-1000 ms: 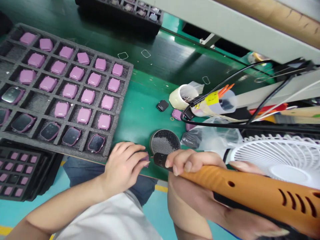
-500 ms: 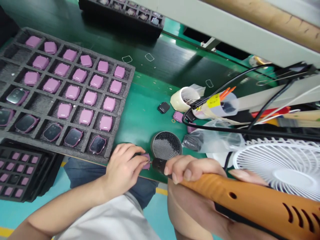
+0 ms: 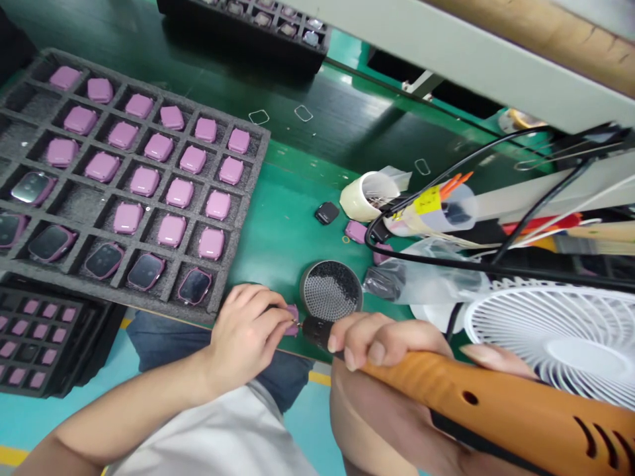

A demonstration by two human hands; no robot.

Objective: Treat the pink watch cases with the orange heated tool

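Left-hand fingers (image 3: 262, 317) pinch a small pink watch case (image 3: 292, 320), likely light and stiff, best held by its edges. Right hand (image 3: 381, 344) grips an orange electric screwdriver (image 3: 476, 403), reaching the case.

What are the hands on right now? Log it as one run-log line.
left hand: holds pink watch body | right hand: grips orange electric screwdriver, tip at the watch body | nearby: round mesh dish

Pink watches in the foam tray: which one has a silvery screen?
It's the pink watch near the left edge of the gray foam tray. Its screen looks pale silver; the other face-up watches have dark screens.
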